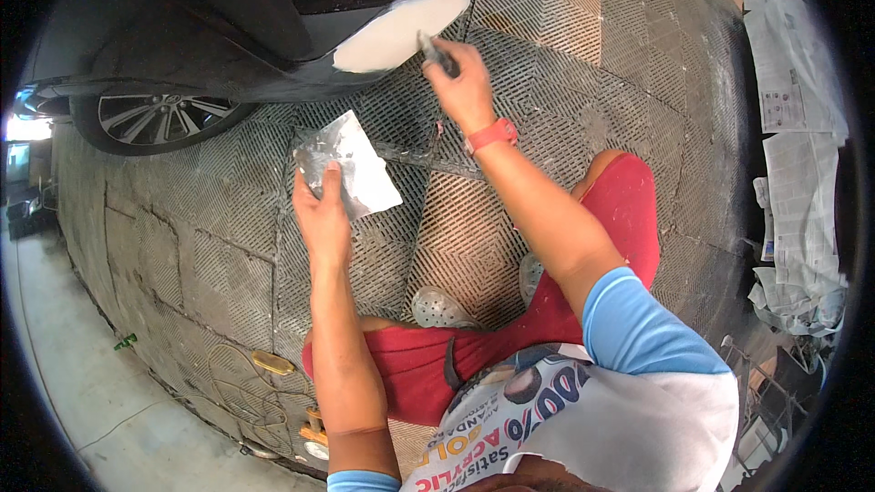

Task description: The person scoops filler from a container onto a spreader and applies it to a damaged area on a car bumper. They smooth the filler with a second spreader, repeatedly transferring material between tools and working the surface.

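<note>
In my left hand (324, 219) is a flat metallic mixing plate (357, 169), smeared with white paste, the thumb pressed on its face. My right hand (465, 87) is closed around a putty knife (441, 57) with a dark grip. Its blade end meets the lower right part of a smooth white filler patch (401, 32). That long oval patch covers a low corner of a black car's body (246, 27). The plate is held below the patch, apart from the car.
A car wheel (169, 118) with a spoked rim stands at the left. Ribbed tiles (501, 237) cover the floor. Newspaper sheets (802, 191) hang along the right side. A yellow sander-like tool (272, 363) and cord lie at lower left, near a small green object (126, 342).
</note>
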